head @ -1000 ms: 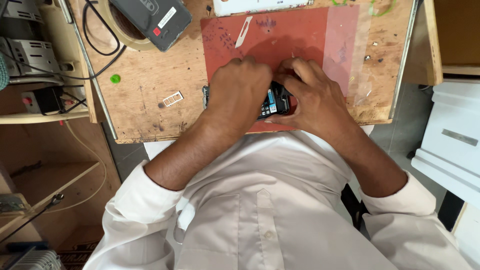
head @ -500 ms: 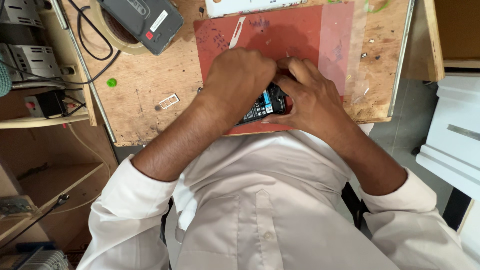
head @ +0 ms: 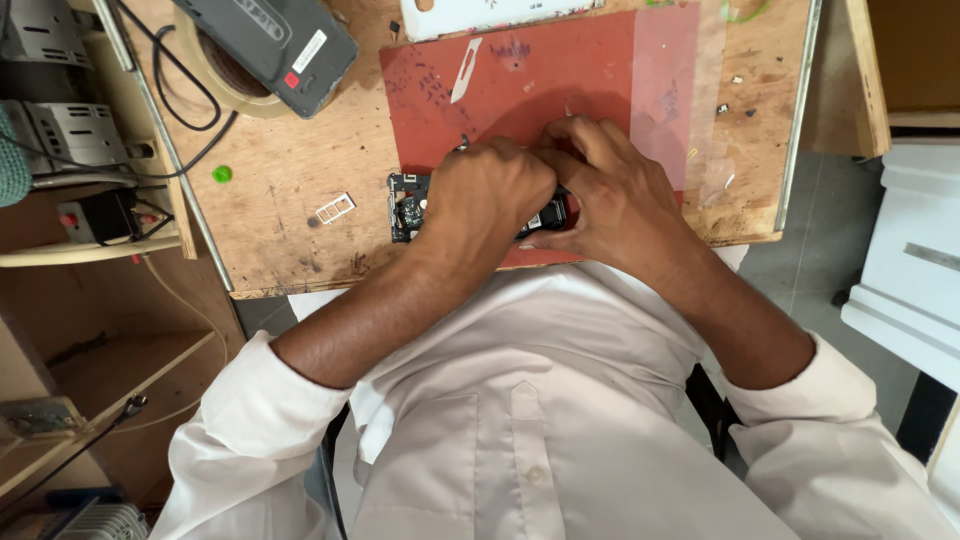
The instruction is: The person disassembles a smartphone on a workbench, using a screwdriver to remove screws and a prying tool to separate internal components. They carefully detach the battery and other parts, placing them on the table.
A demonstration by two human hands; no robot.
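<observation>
Red mat (head: 560,90), opened phone (head: 405,208) under both hands.
Left hand (head: 490,195) and right hand (head: 610,195) press together, pinching it; prying seemingly needs steady grip.

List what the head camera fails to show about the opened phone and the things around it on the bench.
- Opened phone: mostly hidden under the left hand and right hand; only its left end and a sliver between them show.
- Any tool in the fingers: covered by the hands, cannot tell.
- White panel and dark grey device: cut off by the top edge.
- Small specks on the wooden bench: too small to identify.
</observation>
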